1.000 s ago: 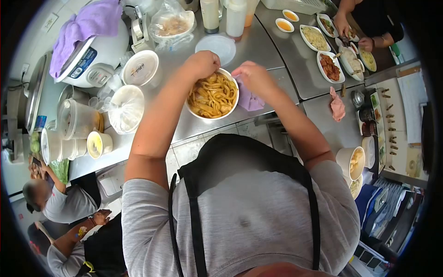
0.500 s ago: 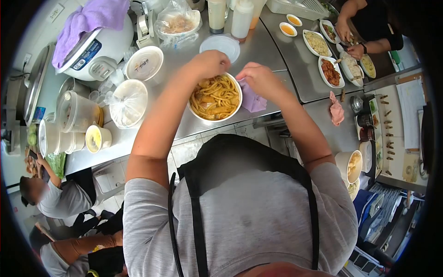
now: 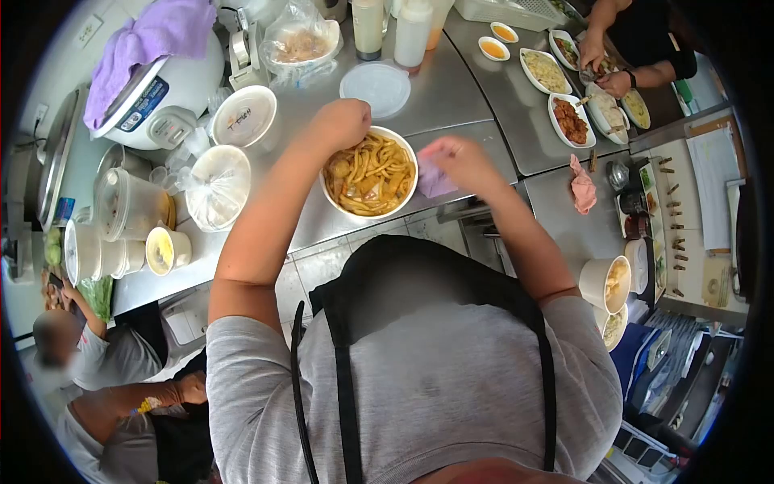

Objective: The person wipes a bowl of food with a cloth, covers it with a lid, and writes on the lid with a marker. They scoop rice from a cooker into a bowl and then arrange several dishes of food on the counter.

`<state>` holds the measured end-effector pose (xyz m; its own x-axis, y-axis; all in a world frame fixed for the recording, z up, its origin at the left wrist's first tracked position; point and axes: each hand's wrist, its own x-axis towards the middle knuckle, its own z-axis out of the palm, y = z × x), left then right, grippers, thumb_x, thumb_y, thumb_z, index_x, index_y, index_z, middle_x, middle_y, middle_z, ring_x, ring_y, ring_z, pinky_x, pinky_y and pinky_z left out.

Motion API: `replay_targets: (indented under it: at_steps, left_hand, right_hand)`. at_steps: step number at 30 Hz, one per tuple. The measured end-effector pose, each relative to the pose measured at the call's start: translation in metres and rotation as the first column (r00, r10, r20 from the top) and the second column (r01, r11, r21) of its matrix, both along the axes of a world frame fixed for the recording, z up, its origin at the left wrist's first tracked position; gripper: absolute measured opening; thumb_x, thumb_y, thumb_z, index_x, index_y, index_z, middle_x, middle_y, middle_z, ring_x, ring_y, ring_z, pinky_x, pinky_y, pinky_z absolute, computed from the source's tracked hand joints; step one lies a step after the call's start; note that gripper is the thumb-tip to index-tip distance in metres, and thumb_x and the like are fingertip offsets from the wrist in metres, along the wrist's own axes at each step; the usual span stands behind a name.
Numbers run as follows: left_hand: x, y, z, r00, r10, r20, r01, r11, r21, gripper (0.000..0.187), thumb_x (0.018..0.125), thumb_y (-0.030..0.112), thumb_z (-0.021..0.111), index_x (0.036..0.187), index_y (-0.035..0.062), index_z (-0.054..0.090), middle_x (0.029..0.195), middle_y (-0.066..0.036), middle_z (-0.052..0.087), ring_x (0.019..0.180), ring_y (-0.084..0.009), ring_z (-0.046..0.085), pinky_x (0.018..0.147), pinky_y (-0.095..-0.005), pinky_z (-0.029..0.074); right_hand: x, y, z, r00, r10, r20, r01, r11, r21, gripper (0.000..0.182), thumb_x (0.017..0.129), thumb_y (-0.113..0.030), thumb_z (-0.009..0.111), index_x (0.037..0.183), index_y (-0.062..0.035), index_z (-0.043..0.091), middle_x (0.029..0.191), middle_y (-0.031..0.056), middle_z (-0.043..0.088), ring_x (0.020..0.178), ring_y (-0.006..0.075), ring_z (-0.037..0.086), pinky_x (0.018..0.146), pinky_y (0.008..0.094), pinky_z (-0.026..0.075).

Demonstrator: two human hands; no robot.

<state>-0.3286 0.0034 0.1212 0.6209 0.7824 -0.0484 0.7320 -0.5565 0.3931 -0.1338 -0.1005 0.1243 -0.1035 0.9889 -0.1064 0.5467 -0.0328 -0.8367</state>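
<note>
A round white bowl of thick noodles in yellow-brown sauce stands near the counter's front edge. My left hand is closed at its upper left rim, partly over the bowl; whatever its fingers hold is hidden. To the right of the bowl, my right hand hovers over or touches a purple cloth. Its fingers are smeared by motion, so their grip cannot be made out. Behind the bowl lies a translucent round lid.
At the left are a rice cooker, a lidded tub and a bagged container. Squeeze bottles stand behind. A co-worker's hands work over filled white dishes at the right. A pink cloth lies nearer.
My left hand has shifted left from above the bowl's back edge to its upper left rim. My right hand has moved down and away from the bowl, towards the purple cloth.
</note>
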Motion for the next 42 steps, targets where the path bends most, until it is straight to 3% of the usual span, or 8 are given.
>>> replay_targets:
  at_steps: [5, 14, 20, 24, 27, 34, 39, 42]
  left_hand:
    - [0.013, 0.010, -0.002, 0.962, -0.250, 0.110, 0.264, 0.956, -0.132, 0.013, 0.070, 0.013, 0.051, 0.077, 0.0042, 0.058, 0.077, -0.013, 0.057, 0.074, -0.0270, 0.055, 0.066, -0.0345, 0.043]
    - [0.005, -0.001, -0.001, 0.995, 0.099, -0.029, -0.099, 0.995, -0.004, 0.015, 0.072, 0.014, 0.048, 0.078, 0.0046, 0.057, 0.076, -0.014, 0.058, 0.075, -0.0300, 0.055, 0.067, -0.0365, 0.043]
    - [-0.003, -0.006, 0.022, 0.981, 0.194, 0.001, -0.194, 0.981, -0.006, 0.020, 0.076, 0.019, 0.047, 0.086, 0.0049, 0.057, 0.084, -0.015, 0.057, 0.081, -0.0289, 0.055, 0.071, -0.0355, 0.043]
    - [0.060, 0.001, 0.018, 0.715, -0.299, 0.632, 0.301, 0.948, 0.108, 0.028, 0.071, 0.025, 0.057, 0.086, 0.0021, 0.058, 0.074, -0.014, 0.058, 0.073, -0.0252, 0.056, 0.066, -0.0335, 0.044]
    - [0.091, -0.003, 0.023, 0.803, -0.168, 0.572, 0.376, 0.887, -0.268, 0.026, 0.070, 0.024, 0.058, 0.081, 0.0004, 0.058, 0.067, -0.011, 0.057, 0.065, -0.0216, 0.056, 0.060, -0.0320, 0.042]
    - [0.101, -0.007, 0.044, 0.918, -0.196, 0.344, 0.203, 0.979, 0.016, 0.019, 0.068, 0.021, 0.059, 0.068, 0.0027, 0.054, 0.073, -0.012, 0.056, 0.072, -0.0214, 0.056, 0.061, -0.0312, 0.041]
    - [0.113, -0.006, 0.036, 0.684, -0.426, 0.593, 0.389, 0.900, 0.197, 0.014, 0.073, 0.014, 0.057, 0.069, 0.0028, 0.050, 0.067, -0.004, 0.052, 0.061, -0.0140, 0.048, 0.055, -0.0286, 0.037]
    - [0.126, -0.006, 0.030, 0.640, -0.147, 0.754, 0.539, 0.785, -0.305, 0.013, 0.073, 0.013, 0.057, 0.067, 0.0057, 0.049, 0.066, -0.001, 0.053, 0.061, -0.0096, 0.049, 0.053, -0.0237, 0.037]
  right_hand:
    - [-0.005, 0.034, -0.008, 0.967, 0.126, 0.221, -0.217, 0.863, 0.456, 0.018, 0.070, 0.000, 0.047, 0.081, -0.0050, 0.060, 0.079, 0.0086, 0.056, 0.068, 0.0221, 0.055, 0.064, 0.0284, 0.044]
    - [-0.012, 0.007, -0.026, 0.969, 0.020, 0.246, -0.135, 0.878, 0.459, 0.014, 0.069, -0.001, 0.049, 0.076, -0.0060, 0.060, 0.080, 0.0099, 0.056, 0.073, 0.0249, 0.055, 0.066, 0.0314, 0.043]
    - [0.037, 0.020, 0.010, 0.771, -0.240, -0.589, 0.204, 0.971, -0.128, 0.014, 0.076, -0.002, 0.046, 0.089, -0.0021, 0.053, 0.084, 0.0069, 0.056, 0.075, 0.0148, 0.054, 0.066, 0.0275, 0.044]
    - [0.048, 0.025, 0.044, 0.542, -0.086, -0.836, 0.131, 0.991, -0.018, 0.017, 0.078, -0.003, 0.046, 0.094, -0.0001, 0.047, 0.086, 0.0093, 0.055, 0.077, 0.0153, 0.054, 0.068, 0.0276, 0.044]
    - [0.065, 0.021, 0.055, 0.537, -0.014, -0.844, 0.065, 0.998, 0.025, 0.015, 0.077, -0.004, 0.047, 0.092, -0.0002, 0.049, 0.087, 0.0091, 0.055, 0.077, 0.0146, 0.054, 0.068, 0.0265, 0.044]
    - [0.127, 0.010, 0.052, 0.921, -0.368, 0.128, 0.296, 0.874, 0.385, 0.018, 0.077, -0.006, 0.047, 0.091, -0.0017, 0.057, 0.073, 0.0037, 0.058, 0.061, 0.0088, 0.052, 0.059, 0.0218, 0.044]
    - [0.129, 0.018, 0.043, 0.698, -0.329, -0.636, 0.427, 0.904, 0.001, 0.019, 0.081, -0.008, 0.043, 0.099, -0.0060, 0.048, 0.083, 0.0032, 0.054, 0.069, 0.0078, 0.050, 0.059, 0.0211, 0.043]
    - [0.115, 0.023, 0.046, 0.548, -0.267, -0.792, 0.345, 0.935, -0.077, 0.020, 0.083, -0.010, 0.042, 0.102, -0.0071, 0.044, 0.084, 0.0033, 0.052, 0.069, 0.0081, 0.050, 0.061, 0.0209, 0.042]
